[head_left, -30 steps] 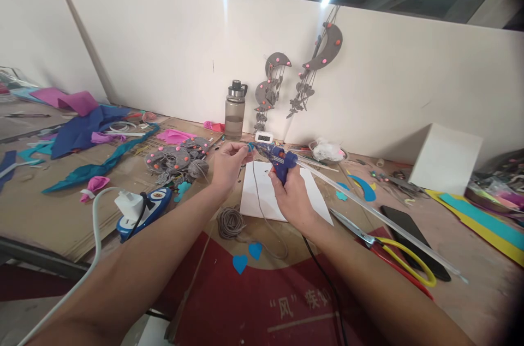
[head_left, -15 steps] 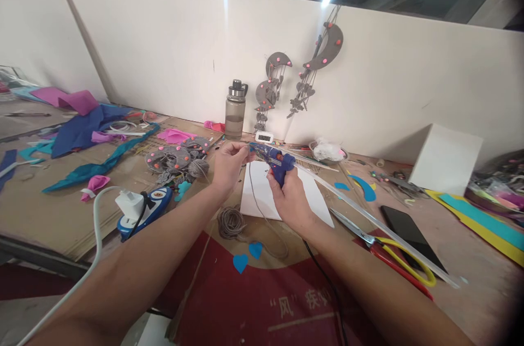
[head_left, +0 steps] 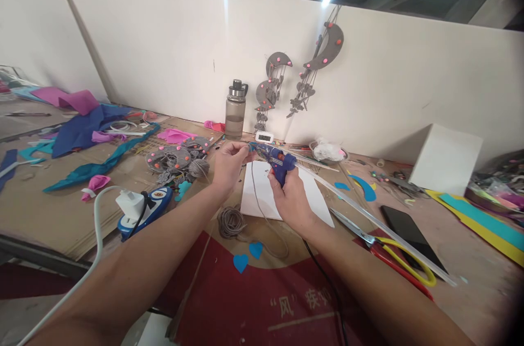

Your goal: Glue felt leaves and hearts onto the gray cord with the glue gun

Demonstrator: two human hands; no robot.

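Wrapped round the handle of a blue glue gun (head_left: 282, 163) is my right hand (head_left: 292, 198), with the nozzle pointing left. My left hand (head_left: 229, 168) is closed in a pinch at the nozzle, on a small blue piece (head_left: 251, 147) whose shape is mostly hidden. Grey yarn (head_left: 256, 188) hangs from these fingertips across a white sheet (head_left: 262, 201) and runs to a coil of yarn (head_left: 231, 222). A long clear glue stick (head_left: 364, 215) sticks out of the gun's back. Two blue paper hearts (head_left: 240, 263) lie on the cardboard below the coil.
Red-and-yellow-handled scissors (head_left: 380, 242) and a black phone (head_left: 409, 234) lie at right. A power strip (head_left: 153, 207) with a white plug is at left, near decorated grey yarn shapes (head_left: 174, 157). A bottle (head_left: 235, 111) stands by the wall. The gun's black cord (head_left: 323, 275) trails down.
Both hands stay almost in place. The glue gun and the hanging yarn have shifted very slightly to the right.
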